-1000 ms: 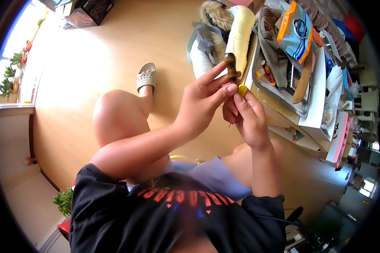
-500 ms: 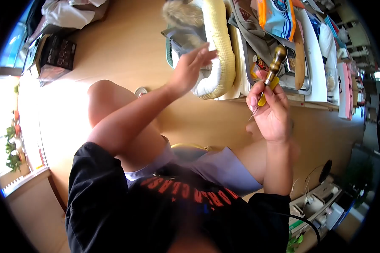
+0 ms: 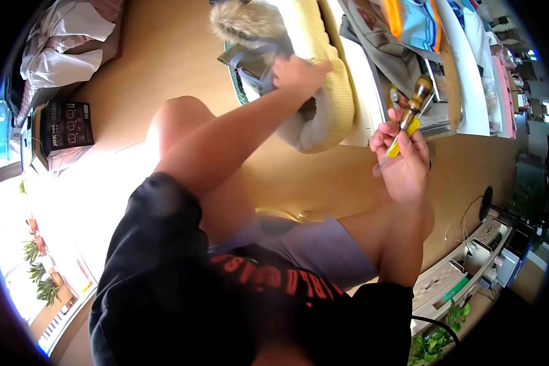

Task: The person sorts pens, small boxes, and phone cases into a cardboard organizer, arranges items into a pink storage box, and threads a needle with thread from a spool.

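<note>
My left hand (image 3: 300,76) is over a cushioned basket with a yellow padded rim (image 3: 332,58). Its fingers are bent and spread apart, and nothing shows in them; the fingertips are partly hidden. Beside that hand lie a grey strap-like piece (image 3: 250,58) and a bundle with brown fur trim (image 3: 244,21). My right hand (image 3: 405,161) is closed around an awl (image 3: 419,97) with a wooden handle pointing up and away, its thin metal shaft angled down. A yellow-handled tool (image 3: 410,131), whose kind I cannot make out, is held alongside it.
Right of the basket are a tray with small items (image 3: 439,128), a grey-brown cloth (image 3: 384,46) and a blue-orange packet (image 3: 415,24). A black box (image 3: 70,125) stands on the left. My knees rise from the wooden floor (image 3: 287,177). A white shelf unit (image 3: 439,290) is at lower right.
My left hand has moved slightly right, further over the basket, and its fingers have bent. My right hand still holds the awl. The whole view has shifted and turned slightly.
</note>
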The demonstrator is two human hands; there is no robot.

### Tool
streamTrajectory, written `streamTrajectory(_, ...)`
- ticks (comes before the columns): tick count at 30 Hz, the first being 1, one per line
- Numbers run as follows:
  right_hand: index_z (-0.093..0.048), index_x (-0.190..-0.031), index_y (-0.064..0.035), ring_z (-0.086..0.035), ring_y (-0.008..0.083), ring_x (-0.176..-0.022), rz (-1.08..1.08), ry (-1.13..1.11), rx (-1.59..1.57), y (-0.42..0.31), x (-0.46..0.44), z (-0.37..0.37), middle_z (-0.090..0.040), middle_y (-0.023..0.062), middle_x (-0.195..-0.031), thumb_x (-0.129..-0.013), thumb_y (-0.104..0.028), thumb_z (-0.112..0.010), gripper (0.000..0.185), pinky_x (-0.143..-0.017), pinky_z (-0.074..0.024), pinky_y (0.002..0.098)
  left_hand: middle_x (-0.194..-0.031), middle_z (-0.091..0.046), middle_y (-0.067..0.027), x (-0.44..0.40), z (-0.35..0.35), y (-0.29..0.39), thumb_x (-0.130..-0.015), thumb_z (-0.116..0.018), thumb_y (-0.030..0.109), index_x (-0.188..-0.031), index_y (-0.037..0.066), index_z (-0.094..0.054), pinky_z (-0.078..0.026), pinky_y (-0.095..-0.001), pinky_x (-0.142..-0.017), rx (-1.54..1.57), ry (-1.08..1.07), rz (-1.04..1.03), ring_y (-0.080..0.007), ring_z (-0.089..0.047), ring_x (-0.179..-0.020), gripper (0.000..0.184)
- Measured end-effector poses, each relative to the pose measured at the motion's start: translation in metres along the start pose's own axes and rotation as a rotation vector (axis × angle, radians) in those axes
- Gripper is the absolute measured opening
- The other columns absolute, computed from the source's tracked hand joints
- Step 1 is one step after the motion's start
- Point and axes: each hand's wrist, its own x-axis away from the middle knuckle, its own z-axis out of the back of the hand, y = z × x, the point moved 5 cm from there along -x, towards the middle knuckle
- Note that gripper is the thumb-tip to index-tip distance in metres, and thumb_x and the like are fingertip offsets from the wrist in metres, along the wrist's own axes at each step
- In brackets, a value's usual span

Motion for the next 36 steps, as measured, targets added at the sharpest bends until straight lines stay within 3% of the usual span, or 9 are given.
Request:
streamTrajectory(3,-0.051,-0.142,0.0017,-0.063,0.0234,-0.1,-0.072,0.053,0.084,0.01,0.006,0.003,-0.071,0.0176,-0.122,-0.106,-0.019,-0.051,0.041,-0.095,-0.0448,0.041,-0.15,-0.038,-0.0249,-0.007,0.005,0.002,-0.073,-0.079,0.05,-0.139,-0.002,-0.055,-0.034,-0.0515,-0.112,-0.036,-0.067,-0.419,-0.0423,-0.044,-0.133,0.088)
streamTrajectory(6,-0.051,-0.141,0.002,-0.065,0.0232,-0.101,-0.068,0.004,0.241,0.025,0.014,0.006,-0.072,0.0192,-0.119,-0.107,-0.017,-0.05,0.039,-0.095,-0.0458,0.0408,-0.152,-0.036,-0.0263,0.01,0.038,-0.005,-0.074,-0.083,0.04,-0.144,0.0,-0.048,-0.032,-0.0538,-0.113,0.001,0.456,-0.691,-0.047,-0.039,-0.134,0.088)
streamTrajectory(10,-0.052,-0.14,0.0011,-0.065,0.0224,-0.105,-0.186,-0.168,0.327,0.034,0.022,-0.002,-0.071,0.0196,-0.12,-0.108,-0.018,-0.051,0.038,-0.096,-0.0469,0.0384,-0.161,-0.011,-0.0334,-0.01,0.056,-0.062,-0.059,-0.093,0.057,-0.158,-0.004,-0.007,-0.022,-0.0561,-0.122,0.023,0.376,-0.201,-0.0483,-0.019,-0.149,0.145)
streamTrajectory(13,-0.052,-0.14,0.0015,-0.064,0.0212,-0.106,-0.334,-0.148,0.313,0.035,0.03,-0.009,-0.07,0.0188,-0.122,-0.108,-0.017,-0.051,0.037,-0.099,-0.0472,0.0376,-0.159,-0.026,-0.0342,-0.038,0.034,-0.105,-0.058,-0.092,0.066,-0.158,-0.005,0.013,-0.035,-0.0543,-0.117,0.36,-0.189,0.137,-0.0443,-0.036,-0.145,0.161)
streamTrajectory(18,-0.052,-0.137,0.0053,-0.064,0.0218,-0.105,-0.498,0.031,0.337,0.055,0.044,0.004,-0.07,0.0196,-0.12,-0.107,-0.011,-0.05,0.035,-0.097,-0.0469,0.0359,-0.152,-0.041,-0.0309,-0.057,0.018,-0.111,-0.06,-0.095,0.058,-0.158,0.002,0.022,-0.044,-0.0496,-0.11,0.338,-0.22,0.345,-0.0368,-0.049,-0.136,0.162)
streamTrajectory(25,-0.053,-0.139,0.0052,-0.063,0.0196,-0.105,-0.552,-0.014,0.378,0.079,0.056,0.031,-0.069,0.0185,-0.123,-0.107,-0.011,-0.05,0.036,-0.097,-0.0471,0.0337,-0.135,-0.059,-0.0211,-0.057,0.017,-0.089,-0.069,-0.09,0.034,-0.159,0.014,-0.027,-0.054,-0.0425,-0.094,0.333,-0.07,0.025,-0.0287,-0.061,-0.118,0.111)
streamTrajectory(27,-0.053,-0.139,0.0051,-0.064,0.0194,-0.105,-0.537,-0.037,0.397,0.081,0.057,0.031,-0.07,0.0188,-0.122,-0.107,-0.013,-0.051,0.036,-0.097,-0.0476,0.0337,-0.112,-0.068,-0.0131,-0.049,0.028,-0.081,-0.072,-0.085,0.026,-0.134,0.009,-0.057,-0.056,-0.0366,-0.082,0.387,-0.019,0.003,-0.0228,-0.067,-0.092,0.07)
streamTrajectory(31,-0.054,-0.138,0.0045,-0.065,0.0197,-0.104,-0.491,-0.081,0.423,0.066,0.051,0.023,-0.071,0.019,-0.12,-0.107,-0.015,-0.052,0.036,-0.096,-0.0484,0.0337,-0.093,-0.068,-0.0071,-0.041,0.059,-0.064,-0.073,-0.083,0.019,-0.103,0.006,-0.07,-0.054,-0.0326,-0.077,0.346,0.108,-0.291,-0.0169,-0.064,-0.083,0.036)
streamTrajectory(36,-0.055,-0.137,0.0037,-0.065,0.0182,-0.105,-0.472,-0.107,0.418,0.054,0.056,0.011,-0.071,0.0175,-0.12,-0.107,-0.017,-0.053,0.036,-0.098,-0.0483,0.0331,-0.087,-0.071,-0.005,-0.013,0.143,-0.048,-0.075,-0.079,0.012,-0.104,0.006,-0.07,-0.052,-0.0296,-0.073,0.329,0.24,-0.381,-0.0137,-0.064,-0.079,0.03)
